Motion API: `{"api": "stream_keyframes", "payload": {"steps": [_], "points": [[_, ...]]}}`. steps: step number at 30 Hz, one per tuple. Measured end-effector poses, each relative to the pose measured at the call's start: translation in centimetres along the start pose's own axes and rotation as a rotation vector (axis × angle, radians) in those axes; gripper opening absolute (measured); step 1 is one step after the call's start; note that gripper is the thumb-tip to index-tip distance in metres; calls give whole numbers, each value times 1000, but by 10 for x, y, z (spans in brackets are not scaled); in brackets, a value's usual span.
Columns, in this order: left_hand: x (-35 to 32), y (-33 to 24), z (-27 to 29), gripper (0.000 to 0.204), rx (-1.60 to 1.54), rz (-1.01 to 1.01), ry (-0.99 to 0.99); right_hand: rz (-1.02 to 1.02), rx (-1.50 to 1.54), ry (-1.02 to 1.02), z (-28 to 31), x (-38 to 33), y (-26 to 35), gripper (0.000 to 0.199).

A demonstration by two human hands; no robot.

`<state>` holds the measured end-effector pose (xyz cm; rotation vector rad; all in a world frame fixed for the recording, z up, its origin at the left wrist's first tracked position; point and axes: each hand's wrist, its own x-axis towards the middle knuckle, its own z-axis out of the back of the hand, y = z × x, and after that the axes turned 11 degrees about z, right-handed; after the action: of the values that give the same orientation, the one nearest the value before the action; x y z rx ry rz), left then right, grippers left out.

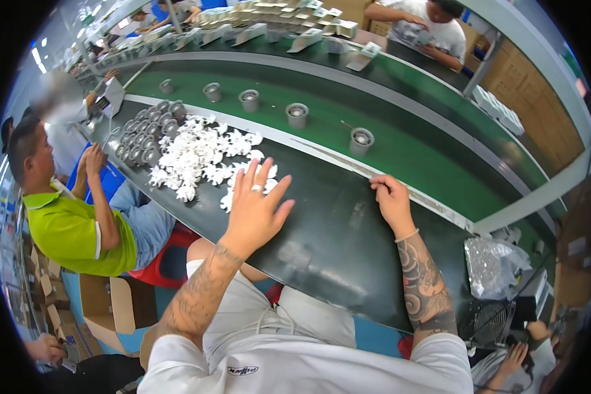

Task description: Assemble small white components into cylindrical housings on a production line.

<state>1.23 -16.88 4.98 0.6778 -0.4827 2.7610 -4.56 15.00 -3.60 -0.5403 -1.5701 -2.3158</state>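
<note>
Left hand (255, 207) flat, fingers spread, over the edge of a heap of white plastic parts (200, 157) on the dark worktable (335, 243). Right hand (392, 200) empty, fingers loosely curled, resting at the table's far edge by the green conveyor (400, 148). White cartons (269, 16) line the far side.

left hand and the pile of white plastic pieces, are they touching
Cannot tell. In the head view the left hand spreads its fingers over the near edge of the white pieces, overlapping them, but whether it presses on them or hovers is unclear.
</note>
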Motion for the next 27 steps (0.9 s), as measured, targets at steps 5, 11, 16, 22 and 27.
{"api": "stream_keyframes", "payload": {"steps": [5,11,16,22,27], "points": [[-104,23,17,30,-469,294,-81,-5,21,7,-13,5,12,18],[-206,67,59,26,-1309,1051,-65,-20,-184,122,3,7,13,21],[-263,89,94,43,-1823,1156,-509,-23,-70,122,24,7,-41,23],[-272,62,206,65,-1645,780,-1107,23,28,98,-4,-11,9,34],[-291,61,220,73,-1193,963,-702,77,709,860,-152,-75,230,114]]}}
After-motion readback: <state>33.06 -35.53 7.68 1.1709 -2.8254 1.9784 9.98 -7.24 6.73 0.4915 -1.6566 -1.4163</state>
